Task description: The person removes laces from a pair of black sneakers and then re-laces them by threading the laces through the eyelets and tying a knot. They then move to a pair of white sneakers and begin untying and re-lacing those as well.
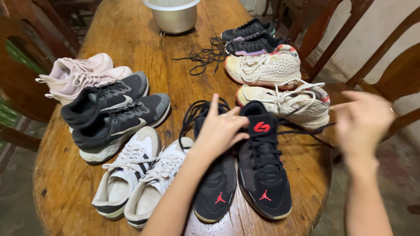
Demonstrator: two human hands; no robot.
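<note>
1. Left hand (221,129) pressed flat on the tongue of the left black shoe (216,183), fingers loose, clasping nothing.
2. Right hand (361,122) raised, blurred, open, pulling taut a black lace (306,130) from the right black shoe (262,170); exact pinch unclear.
3. Beyond the hands, metal pot (173,16) on the wooden table (65,183), contents hidden.

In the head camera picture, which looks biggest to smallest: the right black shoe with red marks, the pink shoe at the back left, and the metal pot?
1. Right black shoe, though it is nearest the camera.
2. Pink shoe and metal pot: too alike, and the pot is cut off.
</note>
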